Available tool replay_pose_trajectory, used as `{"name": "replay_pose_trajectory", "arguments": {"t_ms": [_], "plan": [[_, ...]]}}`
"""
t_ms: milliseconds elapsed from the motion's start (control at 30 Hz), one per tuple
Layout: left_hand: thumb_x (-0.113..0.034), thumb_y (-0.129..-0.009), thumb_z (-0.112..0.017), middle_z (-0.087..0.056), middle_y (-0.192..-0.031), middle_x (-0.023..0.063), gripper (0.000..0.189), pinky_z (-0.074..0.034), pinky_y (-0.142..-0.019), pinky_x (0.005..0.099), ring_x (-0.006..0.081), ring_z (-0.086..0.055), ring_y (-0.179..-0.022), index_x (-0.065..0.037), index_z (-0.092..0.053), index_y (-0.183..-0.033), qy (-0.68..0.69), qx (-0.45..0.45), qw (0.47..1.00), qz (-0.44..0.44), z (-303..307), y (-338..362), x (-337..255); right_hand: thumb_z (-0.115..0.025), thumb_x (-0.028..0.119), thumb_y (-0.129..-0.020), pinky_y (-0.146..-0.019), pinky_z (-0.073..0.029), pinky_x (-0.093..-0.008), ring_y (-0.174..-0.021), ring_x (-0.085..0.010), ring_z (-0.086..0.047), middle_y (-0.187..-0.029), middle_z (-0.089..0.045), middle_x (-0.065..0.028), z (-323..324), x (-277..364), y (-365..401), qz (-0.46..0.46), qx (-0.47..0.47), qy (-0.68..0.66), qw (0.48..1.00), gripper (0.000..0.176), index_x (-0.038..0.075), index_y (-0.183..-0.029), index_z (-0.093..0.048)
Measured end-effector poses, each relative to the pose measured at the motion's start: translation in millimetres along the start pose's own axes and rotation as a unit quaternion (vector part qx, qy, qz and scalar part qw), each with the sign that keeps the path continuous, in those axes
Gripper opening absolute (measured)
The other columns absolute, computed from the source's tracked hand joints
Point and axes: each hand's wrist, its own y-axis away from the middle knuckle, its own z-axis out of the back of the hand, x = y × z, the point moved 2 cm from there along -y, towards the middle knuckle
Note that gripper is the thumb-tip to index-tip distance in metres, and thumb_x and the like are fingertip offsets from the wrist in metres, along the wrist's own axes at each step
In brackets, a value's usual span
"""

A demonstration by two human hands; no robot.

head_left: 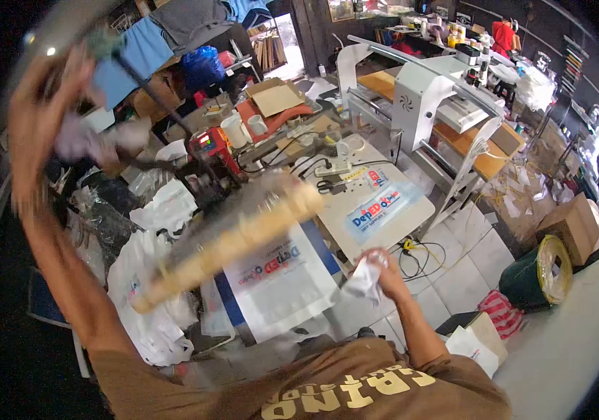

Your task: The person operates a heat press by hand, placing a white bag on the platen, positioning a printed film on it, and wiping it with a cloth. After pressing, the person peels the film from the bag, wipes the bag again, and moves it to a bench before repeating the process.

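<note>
My left hand [51,101], smeared by motion, is raised at the upper left beside the end of a dark bar; its grip is unclear. My right hand [383,269] pinches a crumpled white cloth or paper [364,281] at the right edge of the printing place. Between them a wood-edged frame [236,243], blurred, slants over a white bag or sheet [278,290] with red and blue print, which lies on a blue board [231,297]. To the right, a pale board [415,222] bears similar print and scissors [331,185].
White plastic bags [149,297] are heaped at the left. Behind stand a red device [215,148], white cups [233,129] and a power strip [333,168]. A large white machine [418,98] is at the upper right. Cables [422,259] lie on the tiles near a green bin [527,280].
</note>
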Motion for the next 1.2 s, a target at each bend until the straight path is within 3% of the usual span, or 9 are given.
{"name": "replay_pose_trajectory", "arguments": {"t_ms": [67,167,200,367,667,733,833,933,1200], "plan": [[-0.019,-0.083,-0.08,-0.073,-0.103,0.0125,0.042,-0.056,-0.075,0.0359,0.0212,-0.069,-0.084,0.004,-0.069,-0.116,0.236,0.094,0.959,0.13,38.1,97.8,-89.6,-0.063,0.011,-0.096,-0.077,-0.06,-0.0377,-0.088,-0.0249,-0.072,-0.103,-0.071,-0.0165,-26.8,97.3,-5.8,-0.008,-0.033,-0.116,0.993,0.018,0.004,-0.112,-0.061],[-0.02,-0.073,-0.085,-0.059,-0.065,0.0066,0.02,-0.037,-0.044,0.0352,0.019,-0.052,-0.05,-0.006,-0.071,-0.073,0.345,0.242,0.868,-0.263,33.3,196.7,-144.7,-0.064,0.016,-0.097,-0.085,-0.054,-0.031,-0.098,-0.0187,-0.068,-0.107,-0.071,-0.0086,-62.5,171.9,-8.4,0.068,0.02,-0.016,0.997,0.018,0.006,-0.112,-0.066],[-0.033,-0.076,-0.087,-0.054,-0.063,0.0042,0.035,-0.036,-0.043,0.0384,0.0209,-0.05,-0.049,-0.009,-0.063,-0.069,0.389,0.268,0.881,-0.015,30.5,221.6,-199.9,-0.064,0.016,-0.097,-0.086,-0.054,-0.0322,-0.099,-0.0191,-0.068,-0.106,-0.071,-0.0079,-90.3,194.0,-0.1,0.128,0.1,0.039,0.986,0.017,0.007,-0.112,-0.067],[-0.047,-0.075,-0.088,-0.063,-0.075,0.007,0.043,-0.049,-0.057,0.0395,0.0278,-0.063,-0.063,-0.009,-0.068,-0.083,0.386,0.318,0.862,0.084,-59.6,367.9,-272.4,-0.068,0.019,-0.095,-0.089,-0.051,-0.037,-0.101,-0.0245,-0.067,-0.101,-0.068,-0.012,-197.4,176.9,42.3,0.234,0.42,0.122,0.868,0.02,0.004,-0.108,-0.067],[-0.045,-0.063,-0.094,-0.071,-0.09,0.0123,0.059,-0.057,-0.071,0.0443,0.0347,-0.073,-0.082,-0.007,-0.07,-0.101,0.413,0.29,0.823,0.262,-81.7,427.7,-288.4,-0.069,0.011,-0.088,-0.081,-0.048,-0.0389,-0.09,-0.0274,-0.061,-0.096,-0.061,-0.0127,-219.1,102.6,67.5,0.185,0.378,0.118,0.899,0.014,0.003,-0.098,-0.064],[-0.044,-0.059,-0.096,-0.071,-0.09,0.0148,0.06,-0.057,-0.071,0.0448,0.0364,-0.072,-0.083,-0.006,-0.069,-0.098,0.133,-0.146,0.958,0.206,-111.1,504.6,-319.3,-0.068,0.011,-0.089,-0.081,-0.048,-0.0392,-0.09,-0.0279,-0.061,-0.096,-0.06,-0.013,-216.3,86.6,65.5,0.183,0.37,0.125,0.902,0.013,0.002,-0.098,-0.063],[-0.044,-0.056,-0.097,-0.069,-0.091,0.0169,0.068,-0.056,-0.07,0.0462,0.0383,-0.071,-0.081,-0.002,-0.068,-0.101,0.383,0.263,0.87,0.162,-130.1,550.5,-294.5,-0.066,0.011,-0.091,-0.082,-0.048,-0.0394,-0.09,-0.029,-0.061,-0.096,-0.06,-0.0139,-207.1,52.3,65.7,0.181,0.355,0.179,0.9,0.013,0.002,-0.098,-0.062],[-0.046,-0.056,-0.098,-0.067,-0.09,0.0175,0.075,-0.055,-0.072,0.0454,0.0392,-0.069,-0.081,0.0,-0.065,-0.105,0.402,0.264,0.787,0.387,-96.9,456.4,-291.3,-0.064,0.017,-0.093,-0.079,-0.047,-0.0408,-0.088,-0.0308,-0.059,-0.095,-0.057,-0.015,-209.9,47.9,60.3,0.19,0.338,0.21,0.897,0.016,0.002,-0.099,-0.061],[-0.034,-0.069,-0.093,-0.062,-0.119,0.018,0.07,-0.051,-0.089,0.0448,0.0353,-0.06,-0.11,0.0,-0.063,-0.121,0.371,0.06,0.872,0.313,-85.8,418.3,-274.3,-0.059,0.031,-0.1,-0.096,-0.047,-0.0388,-0.104,-0.0228,-0.059,-0.115,-0.062,-0.0119,-194.6,40.7,55.8,-0.025,0.223,0.16,0.961,0.039,0.006,-0.13,-0.056]]}}
